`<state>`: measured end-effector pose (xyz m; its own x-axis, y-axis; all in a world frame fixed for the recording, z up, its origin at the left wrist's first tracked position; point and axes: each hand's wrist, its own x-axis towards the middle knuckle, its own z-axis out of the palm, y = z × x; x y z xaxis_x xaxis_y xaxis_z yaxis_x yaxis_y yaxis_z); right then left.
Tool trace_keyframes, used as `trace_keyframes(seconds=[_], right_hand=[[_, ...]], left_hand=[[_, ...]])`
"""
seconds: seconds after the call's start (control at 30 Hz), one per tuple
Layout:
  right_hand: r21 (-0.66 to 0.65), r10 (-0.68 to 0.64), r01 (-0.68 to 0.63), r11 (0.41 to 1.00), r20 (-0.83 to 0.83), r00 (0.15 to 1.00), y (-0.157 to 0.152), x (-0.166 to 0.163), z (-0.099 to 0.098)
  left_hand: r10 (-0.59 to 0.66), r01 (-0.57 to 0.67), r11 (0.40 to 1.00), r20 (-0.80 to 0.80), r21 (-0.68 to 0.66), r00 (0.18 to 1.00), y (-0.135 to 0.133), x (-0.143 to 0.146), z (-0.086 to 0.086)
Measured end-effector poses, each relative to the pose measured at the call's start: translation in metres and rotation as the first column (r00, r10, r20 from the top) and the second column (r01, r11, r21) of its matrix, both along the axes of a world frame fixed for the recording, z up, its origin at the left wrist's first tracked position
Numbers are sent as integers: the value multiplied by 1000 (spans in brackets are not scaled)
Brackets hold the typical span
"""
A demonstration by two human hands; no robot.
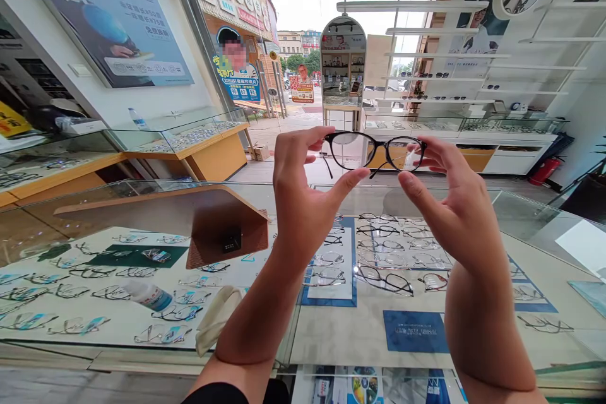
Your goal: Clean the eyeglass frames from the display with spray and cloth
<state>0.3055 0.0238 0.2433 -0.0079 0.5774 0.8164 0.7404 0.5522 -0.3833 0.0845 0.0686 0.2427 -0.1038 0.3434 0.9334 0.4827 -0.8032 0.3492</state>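
A pair of black-rimmed eyeglasses [380, 144] is held up in the air above the glass display counter [331, 341], its temples hanging open behind the lenses. My left hand [307, 183] grips the left end of the frame, fingers along the top corner and thumb below the lens. At the other end, my right hand [449, 196] holds the frame's right corner, its fingers partly hidden behind the rim. Under the glass below lie rows of eyeglasses [383, 281], some on blue and white cards.
On the counter's left stand a wooden-edged panel [227, 221], a small white bottle [149, 295] and a cream cloth [218, 319]. Beyond are a tall arched mirror [343, 69], wall shelves [449, 55], another showcase [199, 139] and a red fire extinguisher [544, 170].
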Motion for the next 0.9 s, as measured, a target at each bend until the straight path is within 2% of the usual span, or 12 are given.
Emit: trace_keyframes(seconds=[0.17, 0.33, 0.5, 0.77, 0.9], right_hand=[[48, 0, 0, 999, 0, 1000, 1, -1, 0], [82, -26, 27, 996, -13, 1000, 3, -4, 0], [101, -37, 38, 994, -12, 999, 2, -6, 1], [132, -40, 43, 990, -19, 999, 1, -5, 0], [116, -57, 59, 991, -18, 998, -1, -6, 1]], left_hand=[[-7, 8, 999, 4, -54, 1000, 0, 0, 0], [-85, 86, 983, 17, -163, 996, 9, -2, -3], [-122, 126, 968, 35, -218, 992, 13, -2, -3], [-136, 139, 958, 29, -252, 990, 13, -2, -4], [-127, 126, 966, 8, -225, 992, 15, -1, -6]])
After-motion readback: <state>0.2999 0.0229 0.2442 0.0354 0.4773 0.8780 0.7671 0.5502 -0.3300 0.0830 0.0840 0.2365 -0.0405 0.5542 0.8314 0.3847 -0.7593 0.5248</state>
